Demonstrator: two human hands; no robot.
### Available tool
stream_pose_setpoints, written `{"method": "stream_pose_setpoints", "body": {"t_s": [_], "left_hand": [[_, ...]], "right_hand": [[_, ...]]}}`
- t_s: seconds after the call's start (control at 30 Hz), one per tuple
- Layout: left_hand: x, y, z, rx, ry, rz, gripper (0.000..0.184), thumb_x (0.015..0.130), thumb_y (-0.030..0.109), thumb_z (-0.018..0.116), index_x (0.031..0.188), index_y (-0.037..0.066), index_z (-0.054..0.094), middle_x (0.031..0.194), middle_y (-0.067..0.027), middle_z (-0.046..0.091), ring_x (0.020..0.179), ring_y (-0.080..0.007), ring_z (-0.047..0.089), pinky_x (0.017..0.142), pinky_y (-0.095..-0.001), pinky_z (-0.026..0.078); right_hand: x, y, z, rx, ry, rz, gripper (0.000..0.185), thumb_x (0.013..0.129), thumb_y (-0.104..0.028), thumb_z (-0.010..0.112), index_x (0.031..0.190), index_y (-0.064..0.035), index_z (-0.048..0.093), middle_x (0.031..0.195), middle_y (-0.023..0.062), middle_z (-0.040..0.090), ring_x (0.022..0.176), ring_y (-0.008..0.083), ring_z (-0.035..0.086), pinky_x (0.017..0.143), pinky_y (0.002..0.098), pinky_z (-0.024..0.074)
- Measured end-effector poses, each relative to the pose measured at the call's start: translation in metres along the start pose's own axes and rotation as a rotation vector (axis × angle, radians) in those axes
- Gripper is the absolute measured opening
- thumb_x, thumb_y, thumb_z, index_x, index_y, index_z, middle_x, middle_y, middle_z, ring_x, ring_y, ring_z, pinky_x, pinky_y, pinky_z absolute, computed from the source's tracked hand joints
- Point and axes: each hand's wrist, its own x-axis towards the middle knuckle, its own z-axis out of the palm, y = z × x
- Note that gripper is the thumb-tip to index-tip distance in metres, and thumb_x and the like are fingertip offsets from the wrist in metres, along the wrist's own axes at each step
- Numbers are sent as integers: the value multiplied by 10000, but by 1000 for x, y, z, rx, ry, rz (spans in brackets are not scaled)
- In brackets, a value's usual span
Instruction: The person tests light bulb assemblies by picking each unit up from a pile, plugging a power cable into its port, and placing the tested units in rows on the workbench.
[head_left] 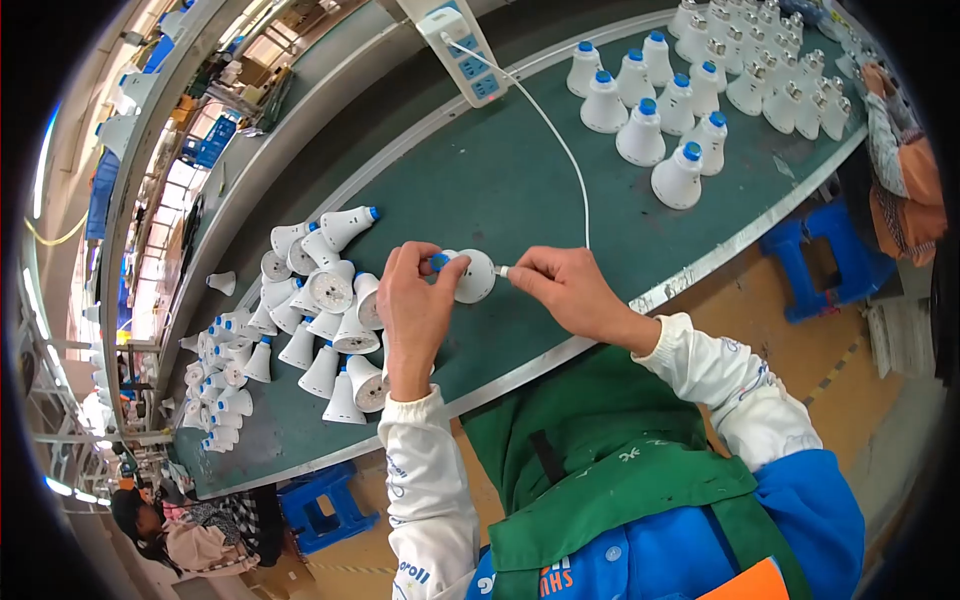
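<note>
My left hand [413, 300] is closed on a white bulb-shaped housing [475, 277] with a blue cap, its round face turned to my right. Between the thumb and fingers of my right hand [570, 290] is the small plug [502, 271] of a white cable. The plug's tip is at the edge of the housing; whether it sits inside cannot be made out. From my right hand the cable [572, 160] curves up to a power strip [462, 55]. Left of my left hand lies a pile of similar white housings [331, 288] with blue caps.
Several blue-capped housings [640, 135] stand upright on the green table [500, 180] at the back right, beside rows of housings with metal ends [790, 105]. A person's sleeve [885, 150] shows at far right, another person [200, 530] at lower left. Blue stools [325, 508] stand below the table edge.
</note>
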Motion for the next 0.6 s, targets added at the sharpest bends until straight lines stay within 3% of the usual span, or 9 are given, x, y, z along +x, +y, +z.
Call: {"method": "stream_pose_setpoints", "body": {"t_s": [0.07,0.1,0.13,0.17,0.23,0.3,0.37,0.6], "left_hand": [[-5,6,4,-45,12,-26,243,774,110,684,997,23,640,811,-47,583,670,-131,522,624,-263,440],[-7,2,7,-47,9,-21,243,774,110,684,997,23,640,811,-47,583,670,-131,522,624,-263,440],[-10,-6,12,-243,34,-41,247,787,134,685,1004,26,640,844,-55,603,722,-140,561,640,-278,464],[-12,-10,15,-439,56,-61,252,800,159,687,1012,30,639,878,-64,624,773,-149,601,656,-293,488],[-17,-8,17,-497,50,-113,250,807,154,688,1012,20,638,883,-69,637,774,-137,612,663,-279,500],[-20,-7,21,-550,42,-177,247,813,148,690,1012,11,636,889,-73,650,774,-124,623,670,-264,511],[-20,-7,23,-516,106,-110,233,810,128,697,991,-6,637,837,-74,652,718,-115,621,650,-251,518],[-20,-7,23,-502,101,-119,229,797,119,705,974,-12,641,849,-85,650,737,-129,623,669,-265,527]], "right_hand": [[-1,5,5,7,31,4,215,856,-187,615,809,22,633,561,-2,493,542,55,408,487,250,342],[0,8,8,10,61,2,223,840,-205,619,797,13,641,560,52,534,515,120,473,494,289,373],[1,11,11,12,91,0,232,824,-222,622,785,4,649,560,106,575,488,186,538,501,327,404],[2,12,14,12,98,1,232,824,-222,622,785,4,649,560,106,575,488,186,538,501,327,404],[4,15,22,75,75,48,201,850,-177,620,806,18,642,570,-10,508,544,50,413,486,249,344],[5,17,31,91,99,45,201,848,-176,622,805,19,641,569,-12,508,541,49,413,483,249,343],[5,18,36,103,113,39,200,847,-175,624,804,20,639,568,-14,509,538,49,412,480,249,342],[5,13,39,163,110,115,210,847,-179,626,772,17,629,560,-19,495,523,45,407,463,242,324]]}}
